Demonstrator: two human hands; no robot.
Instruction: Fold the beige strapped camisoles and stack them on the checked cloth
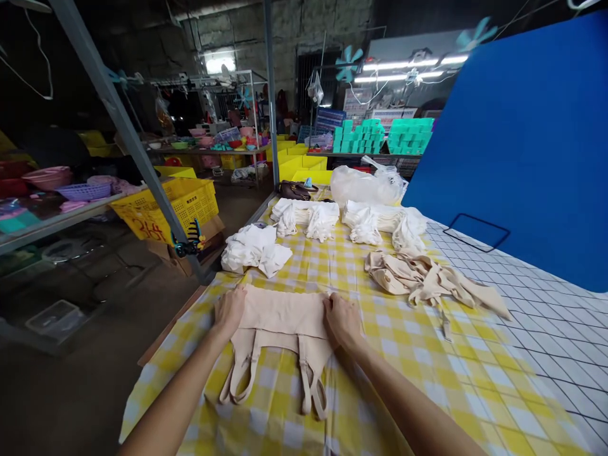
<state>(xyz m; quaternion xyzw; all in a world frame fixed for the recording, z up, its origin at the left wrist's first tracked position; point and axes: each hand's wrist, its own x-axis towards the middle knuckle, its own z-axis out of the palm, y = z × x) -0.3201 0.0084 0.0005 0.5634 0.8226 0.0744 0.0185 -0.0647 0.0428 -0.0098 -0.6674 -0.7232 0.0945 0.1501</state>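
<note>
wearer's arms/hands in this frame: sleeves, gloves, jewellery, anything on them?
Both forearms are bare from the bottom edge of the frame up to the hands; no sleeve shows. The left hand and right hand wear no gloves. No watch, bracelet or ring is visible on the wrists or fingers, and no markings, tape or cables on either arm. Anything above the forearms is out of frame.

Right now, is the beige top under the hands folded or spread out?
Folded: the beige top lies doubled, straps trailing toward the person.
</note>
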